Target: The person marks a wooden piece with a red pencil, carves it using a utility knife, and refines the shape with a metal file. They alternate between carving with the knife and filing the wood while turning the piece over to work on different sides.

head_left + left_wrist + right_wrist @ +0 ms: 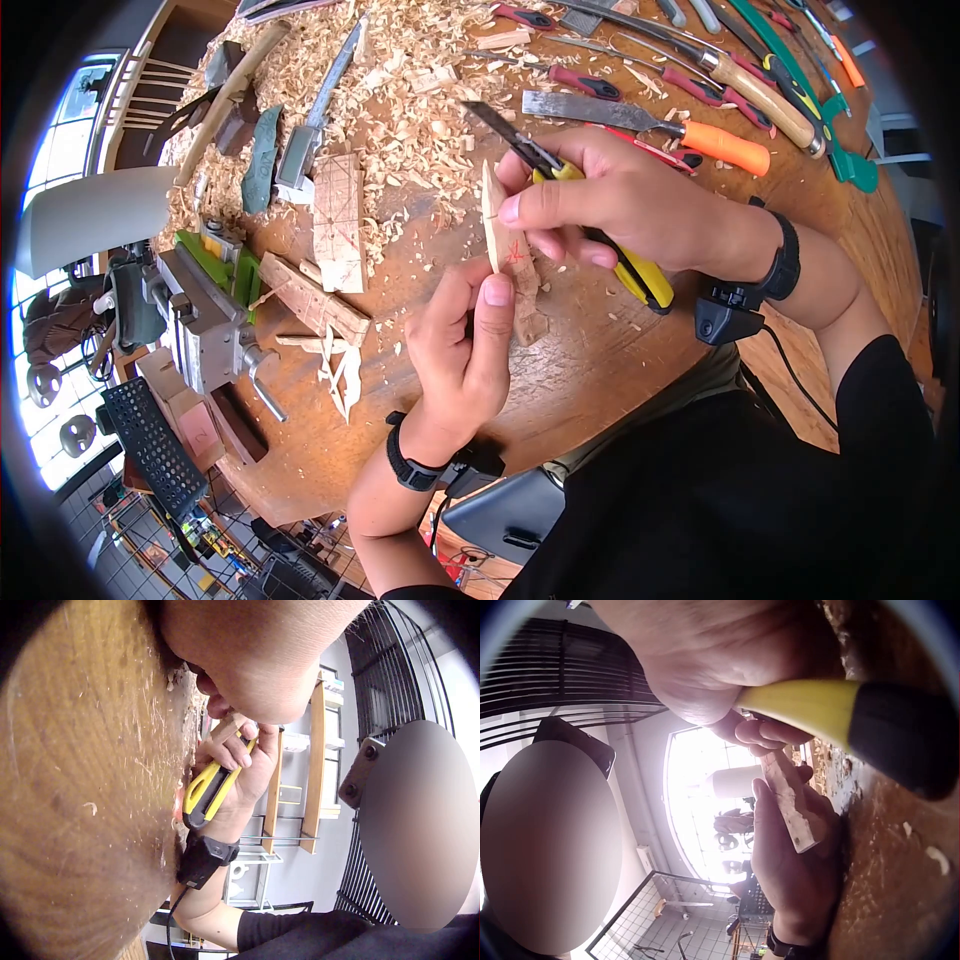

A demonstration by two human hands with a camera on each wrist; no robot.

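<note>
Between the thumb and fingers of my left hand (465,345) is a pale carved piece of wood (492,230), its pointed end up and red marks on its side. The right wrist view shows the wood's uneven, cut lower part. My right hand (640,205) grips a yellow and black utility knife (645,283), with its dark blade out past the fingers toward the shavings. The right thumb lies close beside the wood's upper end. In the left wrist view, the knife's handle (210,787) runs down across the right palm.
Wood shavings (400,110) cover the table's far side. A chisel with an orange handle (725,148), files and other hand tools lie at the far right. On the left are a marked wood block (340,220), another block (315,297), a metal vise (205,325) and calipers (300,150).
</note>
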